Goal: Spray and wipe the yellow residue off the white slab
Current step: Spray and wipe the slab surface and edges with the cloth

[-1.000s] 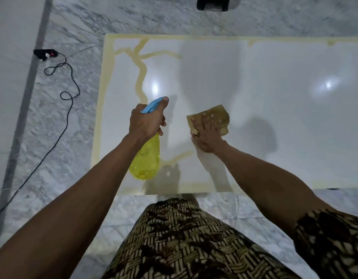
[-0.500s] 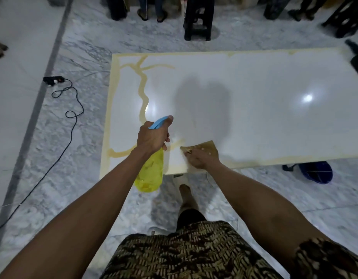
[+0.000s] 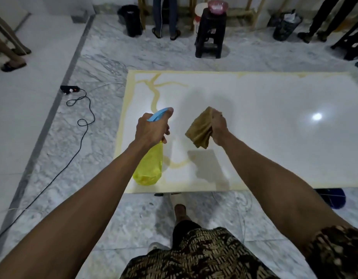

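Note:
The white slab (image 3: 264,121) lies flat on the marble floor. Yellow residue (image 3: 155,91) runs in a branching streak down its left part and along its edges; a short curved streak (image 3: 179,164) shows near the front. My left hand (image 3: 151,128) grips a yellow spray bottle (image 3: 149,168) with a blue trigger head, held above the slab's front left corner. My right hand (image 3: 218,126) holds a folded brown cloth (image 3: 200,128) in the air above the slab, clear of the surface.
A black cable (image 3: 81,121) with a power strip (image 3: 70,89) trails over the floor to the left. A black stool (image 3: 211,32) and black bins stand at the back, with people's legs (image 3: 165,17) nearby. A blue object (image 3: 333,197) peeks from under the slab's front right.
My right hand has lifted the cloth off the slab's front edge into the air. The view has pulled back and up, showing more of the room.

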Available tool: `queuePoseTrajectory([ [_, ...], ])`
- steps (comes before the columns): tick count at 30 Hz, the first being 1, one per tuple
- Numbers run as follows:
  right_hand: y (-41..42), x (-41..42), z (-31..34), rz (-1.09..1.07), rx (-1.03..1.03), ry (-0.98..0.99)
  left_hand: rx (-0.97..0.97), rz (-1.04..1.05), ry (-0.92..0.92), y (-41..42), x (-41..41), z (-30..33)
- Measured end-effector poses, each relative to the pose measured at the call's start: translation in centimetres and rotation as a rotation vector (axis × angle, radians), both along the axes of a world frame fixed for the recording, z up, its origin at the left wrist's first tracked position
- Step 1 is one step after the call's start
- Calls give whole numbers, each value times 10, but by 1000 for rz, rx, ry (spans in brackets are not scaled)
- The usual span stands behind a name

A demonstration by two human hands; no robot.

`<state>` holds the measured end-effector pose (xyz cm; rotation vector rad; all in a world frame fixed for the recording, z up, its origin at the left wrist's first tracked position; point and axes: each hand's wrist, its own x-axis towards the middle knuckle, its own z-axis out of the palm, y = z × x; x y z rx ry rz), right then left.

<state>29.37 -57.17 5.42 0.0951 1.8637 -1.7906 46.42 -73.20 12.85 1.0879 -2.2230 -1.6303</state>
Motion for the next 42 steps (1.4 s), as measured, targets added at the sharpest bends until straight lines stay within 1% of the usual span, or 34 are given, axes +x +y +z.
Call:
queuePoseTrajectory([
  [1,-4,-16,-3,-5,126,61,8,-3,-4,-5,-7,-3],
  [3,-12,-46,-13,7,360,267,19,-4,-35,-14,-25,-13],
  [5,-17,-71,-33,137,538,410,34,5,-84,-23,-44,-23],
  [7,-20,-86,-77,433,763,402,43,2,-115,-31,-61,-33],
  [9,-19,-77,-125,713,968,339,55,2,-143,-40,-78,-45],
  [10,-18,-60,-143,802,1042,343,62,7,-158,-44,-82,-50],
  [11,-17,-43,-153,843,1117,370,67,13,-170,-48,-87,-54],
  [13,-19,-22,-159,815,1172,444,65,16,-197,-56,-97,-63],
  [16,-15,-12,-152,822,1166,464,71,-13,-219,-56,-97,-72],
  [20,-10,22,-144,819,1223,482,85,-55,-228,-53,-88,-71],
  [22,-11,47,-141,827,1214,462,82,-77,-217,-50,-78,-71],
  [26,-12,98,-141,869,1211,344,83,-132,-198,-41,-39,-71],
  [29,-19,130,-126,980,1166,283,100,-143,-201,-37,-10,-70],
  [30,-22,139,-110,973,1116,239,91,-157,-195,-36,2,-68],
  [31,-25,143,-97,954,1065,228,84,-173,-187,-36,12,-67],
  [33,-30,150,-68,823,925,226,73,-199,-161,-37,29,-65],
  [34,-33,156,-50,711,784,207,63,-213,-137,-37,40,-61],
  [37,-45,157,-12,274,210,11,23,-234,-102,-42,56,-50],
  [38,-48,156,-4,176,49,-25,-4,-232,-95,-44,62,-44],
  [40,-53,156,14,38,-231,-104,-36,-211,-81,-49,72,-32],
  [42,-62,156,27,-29,-421,-204,-16,-201,-55,-56,82,-20],
])
